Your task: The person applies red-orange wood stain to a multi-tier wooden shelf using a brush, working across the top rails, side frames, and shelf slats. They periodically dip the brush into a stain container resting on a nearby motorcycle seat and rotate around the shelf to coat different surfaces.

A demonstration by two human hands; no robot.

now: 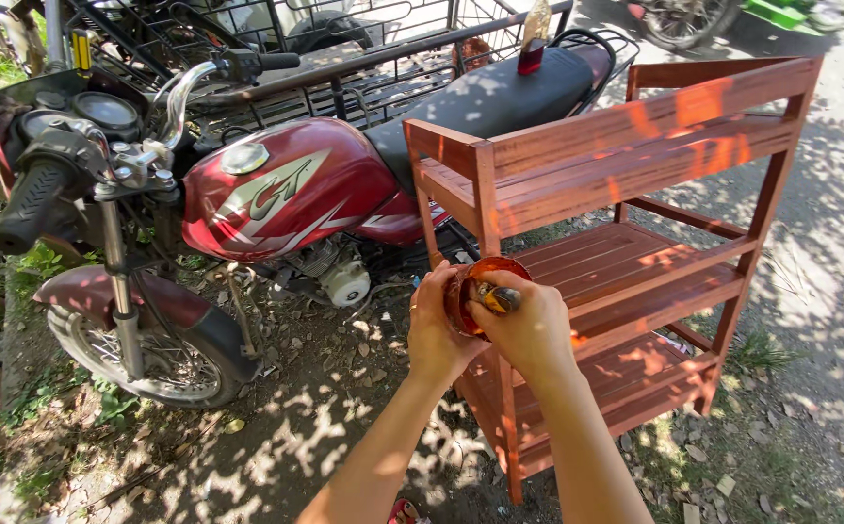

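My left hand cups a small round container stained reddish-brown, tilted toward me. My right hand grips a thin brush handle whose end goes into the container. Both hands are held in front of the near left post of a reddish-brown wooden shelf rack with three slatted levels. The brush's bristles are hidden inside the container.
A red motorcycle is parked just left of the rack, with a metal sidecar frame behind it. The ground is dirt with dry leaves and stones. A paved area lies to the right.
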